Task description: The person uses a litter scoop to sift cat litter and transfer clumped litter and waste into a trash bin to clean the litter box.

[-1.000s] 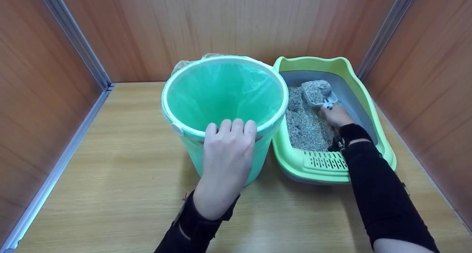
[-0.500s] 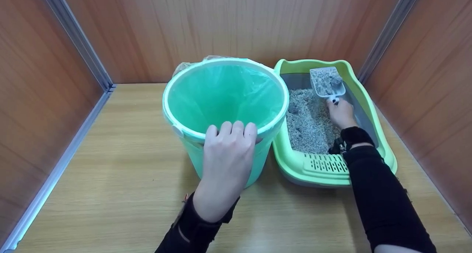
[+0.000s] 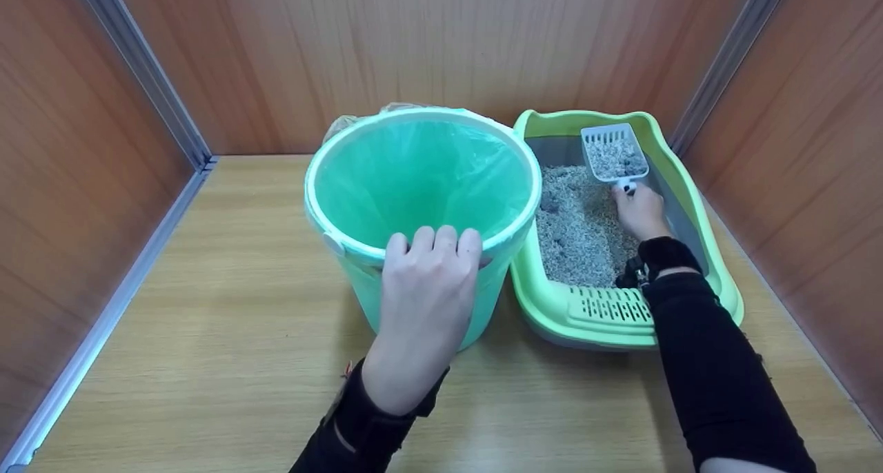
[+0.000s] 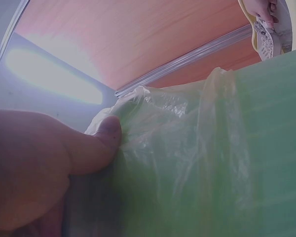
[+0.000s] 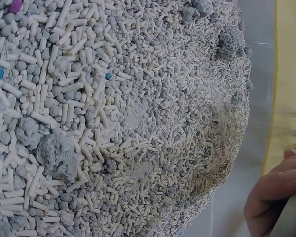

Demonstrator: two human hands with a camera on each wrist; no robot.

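Note:
My left hand [image 3: 428, 294] grips the near rim of a tall green trash bin [image 3: 359, 290], fingers hooked over the edge. In the left wrist view its thumb [image 4: 98, 145] presses the clear bag liner [image 4: 172, 148] against the outside of the bin. My right hand [image 3: 643, 214] holds a pale blue litter scoop [image 3: 614, 149] by its handle. The scoop is raised over the far part of the litter box [image 3: 545, 314], some litter in its bowl and bare slots at its far end. Grey litter [image 3: 579, 232] covers the box floor.
Several clumps, one of them a large clump [image 5: 56, 155], lie on the litter in the right wrist view. The bin stands against the box's left side. A wooden back wall [image 3: 441, 45] and side walls with grey metal strips enclose the floor [image 3: 227, 307].
The right hand has lifted the heaped scoop out of the litter, up and away from me. Its load has shrunk and the slots now show. The left hand keeps its grip on the rim.

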